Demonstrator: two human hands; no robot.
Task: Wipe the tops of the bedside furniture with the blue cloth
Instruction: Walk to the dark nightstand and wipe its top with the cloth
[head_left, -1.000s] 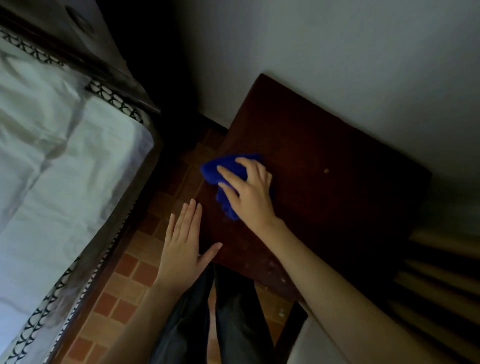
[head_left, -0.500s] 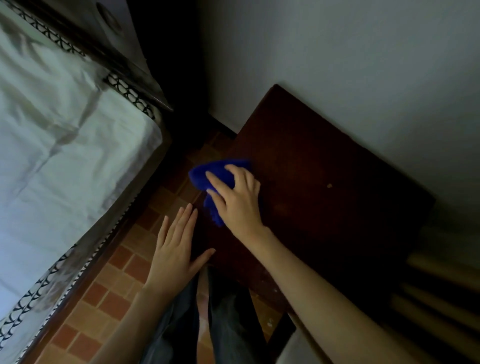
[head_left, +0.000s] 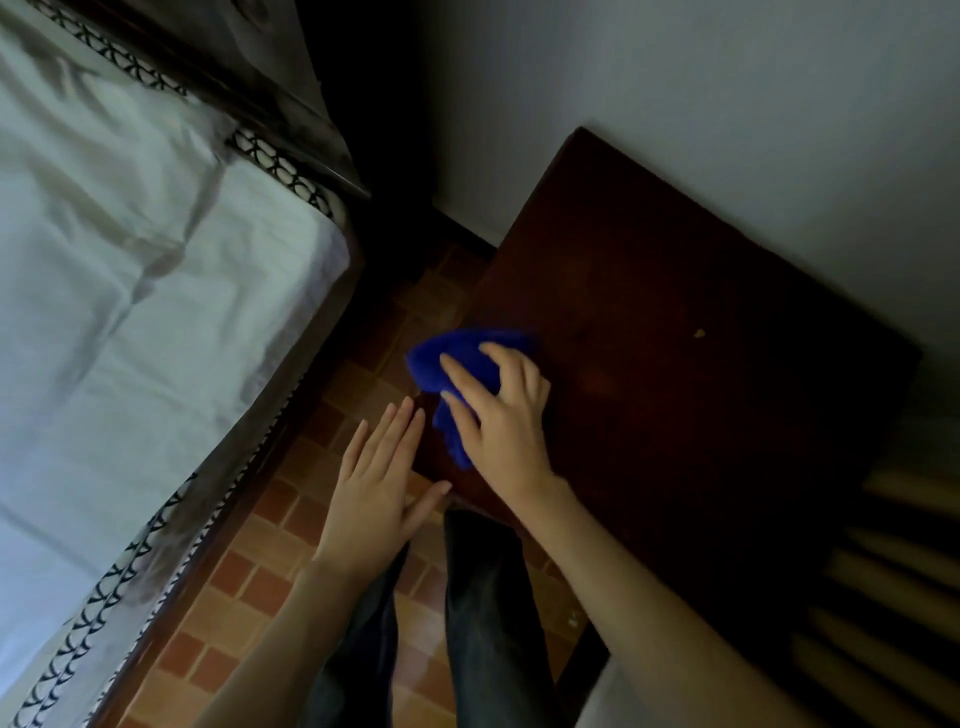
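A dark wooden bedside table (head_left: 675, 338) stands against the white wall. A bunched blue cloth (head_left: 441, 364) lies on its left front edge, partly hanging over it. My right hand (head_left: 498, 415) lies on top of the cloth with its fingers curled over it, pressing it to the wood. My left hand (head_left: 379, 488) hovers flat beside the table's front corner, fingers straight and together, holding nothing. A small pale speck (head_left: 700, 334) sits on the tabletop to the right.
A bed with a pale sheet (head_left: 130, 312) and patterned border fills the left. Terracotta floor tiles (head_left: 249, 597) run between bed and table. My dark trouser legs (head_left: 483, 623) stand below. Wooden slats (head_left: 893, 571) show at the right.
My right hand has slid the cloth left toward the table's edge, so that it now overhangs it. My left hand has stayed flat beside the corner.
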